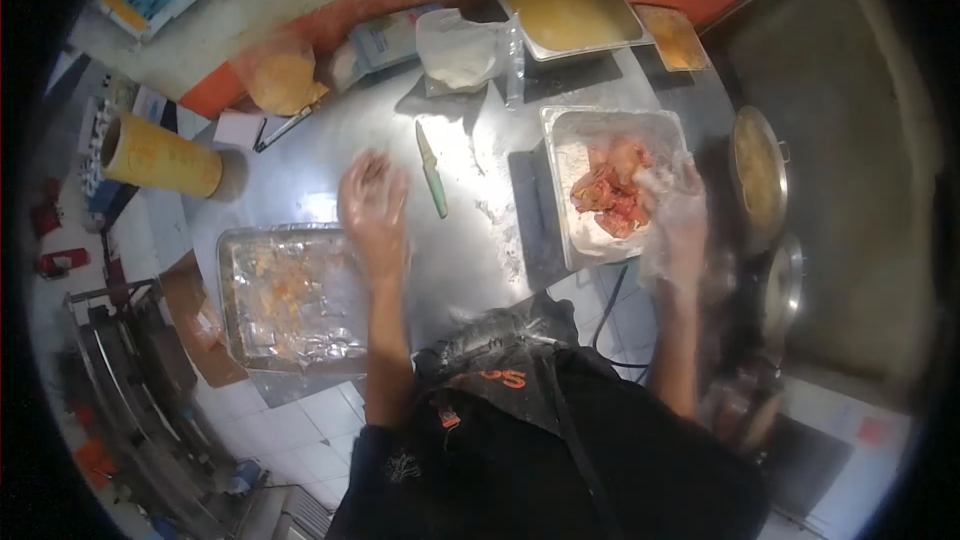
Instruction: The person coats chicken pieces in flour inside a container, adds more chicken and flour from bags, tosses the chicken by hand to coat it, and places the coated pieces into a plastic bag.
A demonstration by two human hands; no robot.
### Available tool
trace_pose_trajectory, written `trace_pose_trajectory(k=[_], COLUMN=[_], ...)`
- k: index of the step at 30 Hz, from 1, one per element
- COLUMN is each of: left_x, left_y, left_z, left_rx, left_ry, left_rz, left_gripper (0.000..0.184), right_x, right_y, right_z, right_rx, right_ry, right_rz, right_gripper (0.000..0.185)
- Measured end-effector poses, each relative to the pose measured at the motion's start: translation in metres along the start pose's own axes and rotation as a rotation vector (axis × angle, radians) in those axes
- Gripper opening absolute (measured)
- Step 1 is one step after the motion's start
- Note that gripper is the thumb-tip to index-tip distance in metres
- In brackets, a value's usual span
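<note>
A metal pan (557,230) of white flour holds several pieces of raw meat (613,190), pinkish red, probably chicken. My right hand (677,205), in a loose clear plastic glove, is at the pan's right side, its fingers by the meat. Motion smears those fingers, so whether they grip a piece is unclear. Over the steel table, my left hand (374,202) is raised with its fingers apart and nothing in it. To its right lies a knife (433,172) with a green handle. Below and left is a foil-lined tray (290,340) with orange-brown crumbs.
At the back stand a deep metal pan (580,48) of yellowish liquid, a plastic bag (462,52) of white powder and an orange-filled container (674,38). A yellow cylinder (165,157) stands left, near a pen (286,128). Round pots (760,175) line the right side.
</note>
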State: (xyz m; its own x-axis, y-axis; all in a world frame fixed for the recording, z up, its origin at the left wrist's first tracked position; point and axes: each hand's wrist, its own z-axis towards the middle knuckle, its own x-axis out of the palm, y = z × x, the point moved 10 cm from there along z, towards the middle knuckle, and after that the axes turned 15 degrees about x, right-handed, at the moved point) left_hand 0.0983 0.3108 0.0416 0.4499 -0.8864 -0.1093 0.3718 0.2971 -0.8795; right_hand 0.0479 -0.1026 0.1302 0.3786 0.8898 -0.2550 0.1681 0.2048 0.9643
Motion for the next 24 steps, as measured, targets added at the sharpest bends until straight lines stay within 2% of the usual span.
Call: trace_pose_trajectory(k=[1, 4, 6, 7, 9, 10, 12, 13, 14, 16, 17, 18, 19, 20, 21, 22, 23, 24], left_x=[0.029, 0.087, 0.104, 0.114, 0.159, 0.184, 0.251, 0.279, 0.297, 0.328, 0.337, 0.344, 0.35, 0.36, 0.369, 0.365, 0.362, 0.357], left_y=[0.004, 0.024, 0.008, -0.008, -0.039, -0.053, -0.089, -0.066, -0.037, 0.018, 0.04, 0.049, 0.058, 0.061, 0.062, 0.06, 0.062, 0.068], left_z=[0.019, 0.071, 0.082, 0.086, 0.052, 0.027, -0.018, -0.046, -0.064, -0.09, -0.1, -0.108, -0.117, -0.133, -0.15, -0.153, -0.152, -0.159], left_rx=[-0.049, 0.064, 0.107, 0.126, -0.053, -0.139, 0.04, -0.05, -0.164, -0.414, -0.548, -0.551, -0.553, -0.756, -0.965, -0.936, -0.903, -0.923], left_ry=[0.048, -0.023, -0.013, -0.012, 0.241, 0.36, 0.483, 0.438, 0.451, 0.531, 0.585, 0.537, 0.492, 0.421, 0.317, 0.36, 0.392, 0.376], left_rz=[-0.016, -0.221, -0.17, -0.14, -0.114, -0.102, -0.048, -0.048, 0.003, 0.154, 0.256, 0.174, 0.09, -0.125, -0.309, -0.238, -0.172, -0.177], left_gripper=[0.044, 0.041, 0.038, 0.037, 0.034, 0.033, 0.031, 0.034, 0.036, 0.041, 0.043, 0.044, 0.046, 0.047, 0.049, 0.052, 0.056, 0.06], right_x=[0.0, -0.032, -0.065, -0.079, -0.103, -0.096, -0.06, -0.046, -0.045, -0.041, -0.025, -0.019, -0.012, -0.003, -0.006, -0.011, -0.031, -0.033], right_y=[0.002, -0.014, -0.035, -0.057, -0.117, -0.121, -0.106, -0.097, -0.144, -0.194, -0.191, -0.193, -0.199, -0.223, -0.221, -0.218, -0.174, -0.179], right_z=[-0.002, 0.012, 0.031, 0.048, 0.088, 0.103, 0.129, 0.136, 0.162, 0.18, 0.181, 0.177, 0.18, 0.182, 0.179, 0.175, 0.179, 0.188], right_rx=[0.039, 0.136, 0.225, 0.22, 0.227, 0.27, 0.522, 0.719, 0.569, 0.488, 0.548, 0.615, 0.348, 0.062, -0.032, -0.13, -0.046, 0.095], right_ry=[-0.016, -0.112, -0.126, -0.087, 0.003, 0.043, 0.246, 0.406, 0.344, 0.281, 0.283, 0.283, 0.311, 0.33, 0.392, 0.449, 0.554, 0.631], right_rz=[-0.038, -0.091, -0.175, -0.231, -0.341, -0.56, -0.748, -0.716, -0.594, -0.473, -0.474, -0.476, -0.64, -0.792, -0.839, -0.879, -0.829, -1.029], right_gripper=[0.062, 0.057, 0.055, 0.054, 0.053, 0.051, 0.05, 0.052, 0.051, 0.049, 0.047, 0.046, 0.045, 0.045, 0.045, 0.046, 0.048, 0.053])
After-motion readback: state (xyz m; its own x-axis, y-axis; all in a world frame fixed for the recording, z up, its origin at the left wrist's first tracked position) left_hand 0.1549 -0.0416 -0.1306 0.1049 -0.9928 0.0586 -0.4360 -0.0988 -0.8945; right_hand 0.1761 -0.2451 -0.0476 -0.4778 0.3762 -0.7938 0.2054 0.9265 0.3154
